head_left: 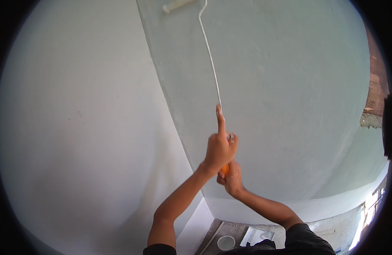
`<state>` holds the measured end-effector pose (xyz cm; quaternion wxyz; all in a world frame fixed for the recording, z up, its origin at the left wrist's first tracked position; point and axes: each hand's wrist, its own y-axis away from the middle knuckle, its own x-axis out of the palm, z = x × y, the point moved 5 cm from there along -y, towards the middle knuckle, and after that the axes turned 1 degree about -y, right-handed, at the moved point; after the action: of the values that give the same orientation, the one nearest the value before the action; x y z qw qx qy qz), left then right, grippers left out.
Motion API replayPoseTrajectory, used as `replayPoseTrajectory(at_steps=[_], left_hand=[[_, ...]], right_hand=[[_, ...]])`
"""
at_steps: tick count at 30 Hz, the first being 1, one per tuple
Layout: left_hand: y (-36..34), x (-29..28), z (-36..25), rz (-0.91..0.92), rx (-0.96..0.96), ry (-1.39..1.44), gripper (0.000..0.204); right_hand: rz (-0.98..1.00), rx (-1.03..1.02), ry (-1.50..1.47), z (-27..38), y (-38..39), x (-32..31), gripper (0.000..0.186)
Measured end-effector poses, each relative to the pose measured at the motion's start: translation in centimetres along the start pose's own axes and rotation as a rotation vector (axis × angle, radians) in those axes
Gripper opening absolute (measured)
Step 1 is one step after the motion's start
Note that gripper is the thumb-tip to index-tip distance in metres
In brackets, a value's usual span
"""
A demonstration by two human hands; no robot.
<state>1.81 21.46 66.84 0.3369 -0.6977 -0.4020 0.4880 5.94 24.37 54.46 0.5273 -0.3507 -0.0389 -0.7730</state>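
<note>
A paint roller with a long thin white rod (pixel 211 59) reaches up from my hands along the grey-green wall (pixel 281 93). Its pale roller sleeve (pixel 179 5) is at the top edge, partly cut off, on or close to the wall near the corner. My left hand (pixel 220 149) grips the roller higher up, fingers wrapped round it and the index finger stretched along the rod. Below it, my right hand (pixel 233 179) is closed round the orange handle (pixel 225 169). The fingers hide most of the handle. Small pale specks dot the right hand and forearm.
A whiter wall (pixel 89 127) meets the green one at a corner left of the rod. On the floor below stand a round white container (pixel 226 243) and a white tray (pixel 253 234), beside a thin stick (pixel 213 238). Reddish-brown ribbed material (pixel 376 80) shows at the far right.
</note>
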Motion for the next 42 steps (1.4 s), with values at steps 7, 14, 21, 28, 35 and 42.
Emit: replayPoseTrajectory(at_steps=[7, 14, 21, 28, 35, 42], left_hand=[[-13.0, -5.3, -3.1, -0.061, 0.033, -0.103, 0.086], [6.5, 4.5, -3.9, 0.124, -0.011, -0.148, 0.089], [-6.7, 2.0, -4.2, -0.08, 0.131, -0.143, 0.088], [-15.4, -0.6, -2.2, -0.051, 0.047, -0.146, 0.085], [11.2, 9.9, 2.3, 0.072, -0.184, -0.004, 0.08], [10.0, 9.9, 1.5, 0.098, -0.18, -0.046, 0.082]], right_hand=[[0.223, -0.136, -0.048, 9.4, -7.6, 6.8, 0.048], [-0.15, 0.194, -0.051, -1.8, 6.7, -5.3, 0.045], [0.086, -0.015, -0.063, 8.3, -1.7, -0.7, 0.045], [0.088, -0.032, -0.012, 11.8, -9.3, 2.3, 0.049], [-0.133, 0.064, 0.167, -6.8, 5.7, -12.3, 0.048], [-0.076, 0.171, 0.063, -5.6, 5.3, -12.5, 0.047]])
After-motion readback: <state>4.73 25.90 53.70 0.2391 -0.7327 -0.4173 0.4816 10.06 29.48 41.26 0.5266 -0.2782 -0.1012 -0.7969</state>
